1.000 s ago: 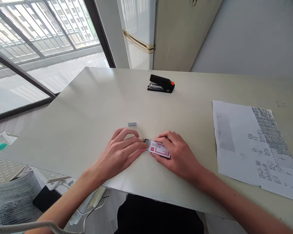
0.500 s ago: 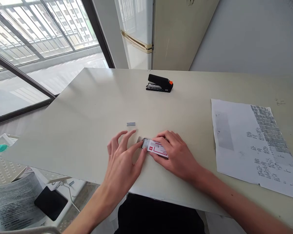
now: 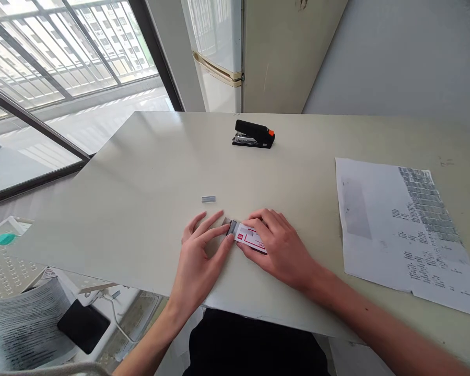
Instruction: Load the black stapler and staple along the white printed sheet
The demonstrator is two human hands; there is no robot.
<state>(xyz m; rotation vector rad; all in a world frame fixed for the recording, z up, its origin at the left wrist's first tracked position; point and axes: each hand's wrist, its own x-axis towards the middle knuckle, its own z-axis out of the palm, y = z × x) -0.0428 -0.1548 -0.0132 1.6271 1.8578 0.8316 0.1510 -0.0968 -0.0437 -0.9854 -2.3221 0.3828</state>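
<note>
A small white-and-red staple box (image 3: 247, 236) lies at the table's front middle, its left end open with grey staples (image 3: 232, 227) showing there. My right hand (image 3: 284, 245) grips the box from the right, thumb on the near edge and fingers over the far edge. At the open end, the thumb and index finger of my left hand (image 3: 201, 256) close on the two sides, while its other fingers are spread. A loose strip of staples (image 3: 209, 199) rests on the table beyond my left hand. Further back stands a black stapler (image 3: 253, 134) with an orange tab.
On the right side of the white table (image 3: 160, 172) lies a large printed sheet (image 3: 376, 230). Below the left edge are papers (image 3: 27, 324), a black flat object (image 3: 84, 326) and a cable. A refrigerator (image 3: 219, 57) stands behind the table.
Less of the grey staples shows at the box's open end. My left hand has shifted slightly right and its fingers have moved; my right hand keeps its hold.
</note>
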